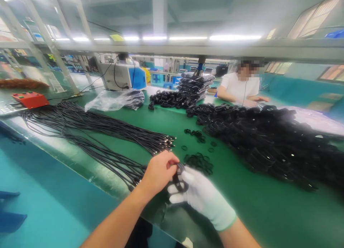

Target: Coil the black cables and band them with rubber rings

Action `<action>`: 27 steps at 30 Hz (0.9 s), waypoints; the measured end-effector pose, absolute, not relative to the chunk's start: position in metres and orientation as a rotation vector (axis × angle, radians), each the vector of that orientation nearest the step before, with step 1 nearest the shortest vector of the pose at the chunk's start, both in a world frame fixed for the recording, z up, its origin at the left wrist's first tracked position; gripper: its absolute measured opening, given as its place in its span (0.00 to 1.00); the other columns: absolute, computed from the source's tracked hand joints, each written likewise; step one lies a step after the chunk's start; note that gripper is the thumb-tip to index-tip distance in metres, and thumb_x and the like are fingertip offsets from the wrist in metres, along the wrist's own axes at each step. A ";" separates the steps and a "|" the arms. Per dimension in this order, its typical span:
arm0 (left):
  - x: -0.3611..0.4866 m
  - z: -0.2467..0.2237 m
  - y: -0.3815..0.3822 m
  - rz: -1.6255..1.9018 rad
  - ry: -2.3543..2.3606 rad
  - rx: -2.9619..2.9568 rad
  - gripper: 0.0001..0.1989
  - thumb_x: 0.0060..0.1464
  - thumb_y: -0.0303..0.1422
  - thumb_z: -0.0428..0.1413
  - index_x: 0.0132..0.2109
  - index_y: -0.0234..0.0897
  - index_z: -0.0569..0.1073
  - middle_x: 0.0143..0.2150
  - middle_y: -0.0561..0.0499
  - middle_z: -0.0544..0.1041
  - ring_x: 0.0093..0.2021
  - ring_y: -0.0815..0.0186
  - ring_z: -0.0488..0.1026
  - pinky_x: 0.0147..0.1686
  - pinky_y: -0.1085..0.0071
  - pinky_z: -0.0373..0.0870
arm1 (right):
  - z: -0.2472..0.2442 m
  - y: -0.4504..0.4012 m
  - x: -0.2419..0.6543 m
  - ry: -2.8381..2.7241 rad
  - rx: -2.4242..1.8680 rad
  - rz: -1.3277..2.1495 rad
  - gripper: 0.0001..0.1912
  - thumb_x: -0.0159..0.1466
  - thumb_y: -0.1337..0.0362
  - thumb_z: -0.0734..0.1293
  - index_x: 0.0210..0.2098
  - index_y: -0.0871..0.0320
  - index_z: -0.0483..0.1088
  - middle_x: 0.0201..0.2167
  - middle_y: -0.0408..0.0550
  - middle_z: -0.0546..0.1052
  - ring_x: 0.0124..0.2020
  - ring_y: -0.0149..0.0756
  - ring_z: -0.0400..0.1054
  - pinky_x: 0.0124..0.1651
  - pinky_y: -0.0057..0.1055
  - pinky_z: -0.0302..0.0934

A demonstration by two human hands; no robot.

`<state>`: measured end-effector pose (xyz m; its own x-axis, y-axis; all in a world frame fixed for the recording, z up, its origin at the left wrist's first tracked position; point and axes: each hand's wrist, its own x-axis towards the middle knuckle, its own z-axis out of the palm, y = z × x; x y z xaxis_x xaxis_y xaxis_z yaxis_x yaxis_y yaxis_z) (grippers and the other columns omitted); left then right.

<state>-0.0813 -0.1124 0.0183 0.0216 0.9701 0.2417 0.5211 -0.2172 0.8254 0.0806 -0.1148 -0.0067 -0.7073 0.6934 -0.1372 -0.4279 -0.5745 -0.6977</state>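
Note:
A small coil of black cable (pixel 180 183) is between my two hands above the front of the green tabletop. My left hand (pixel 161 170), bare, is closed with thumb and fingers pinching the coil's upper edge. On the right, my right hand (pixel 201 196) wears a white glove and grips the same coil, its lower fingers stretched beneath it. Just beyond my hands lies a loose cluster of thin black rings (pixel 199 163). A bundle of straight black cables (pixel 115 128) with metal plug ends reaches close to my left hand.
A large heap of coiled black cables (pixel 258 137) covers the right side. Bagged stacks (pixel 195 85) and a clear plastic bag (pixel 107 100) stand farther back. A red button box (pixel 30 99) sits at left. Across the table sits a person in white (pixel 239 87).

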 end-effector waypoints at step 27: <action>-0.116 -0.024 -0.092 1.188 1.769 1.869 0.11 0.56 0.36 0.50 0.43 0.41 0.73 0.42 0.50 0.76 0.43 0.61 0.73 0.45 0.66 0.68 | 0.021 -0.058 0.157 -1.777 -1.751 0.546 0.29 0.57 0.62 0.65 0.57 0.57 0.59 0.56 0.53 0.66 0.56 0.45 0.61 0.59 0.42 0.53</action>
<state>-0.1158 -0.0924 -0.0238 -0.1037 0.9306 0.3509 0.6768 -0.1925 0.7105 0.1571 -0.0585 0.0213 0.0293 0.9926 0.1177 0.7553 0.0551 -0.6530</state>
